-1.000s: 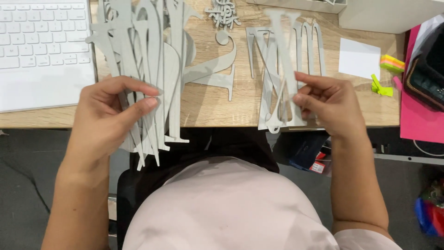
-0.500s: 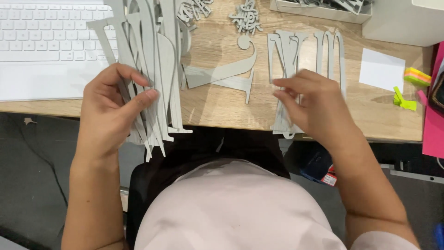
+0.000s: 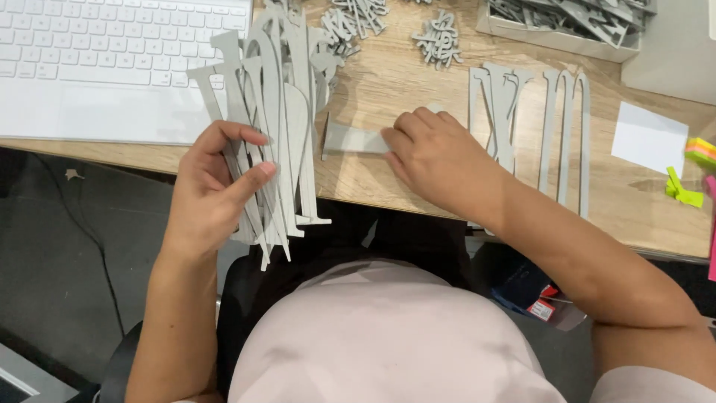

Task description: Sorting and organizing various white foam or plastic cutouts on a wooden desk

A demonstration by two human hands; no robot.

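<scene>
My left hand [image 3: 212, 190] grips a fanned stack of long grey cut-out pieces [image 3: 280, 119], held upright over the front edge of the wooden desk [image 3: 388, 82]. My right hand [image 3: 440, 160] lies palm down on the desk, its fingers resting on a single flat grey piece [image 3: 350, 139] beside the stack. A second group of long grey cut-outs [image 3: 548, 127] lies flat on the desk just right of that hand, partly covered by my forearm.
A white keyboard [image 3: 112, 45] sits at the back left. Piles of small grey cut-outs [image 3: 436, 33] lie at the back, with a tray of grey pieces [image 3: 567, 19] at the back right. A white paper slip [image 3: 649, 138] and coloured sticky tabs [image 3: 690, 175] are at the right.
My right hand has left the right-hand group of cut-outs and moved left onto the single grey piece in the middle. My left hand keeps hold of its stack. The view has shifted closer.
</scene>
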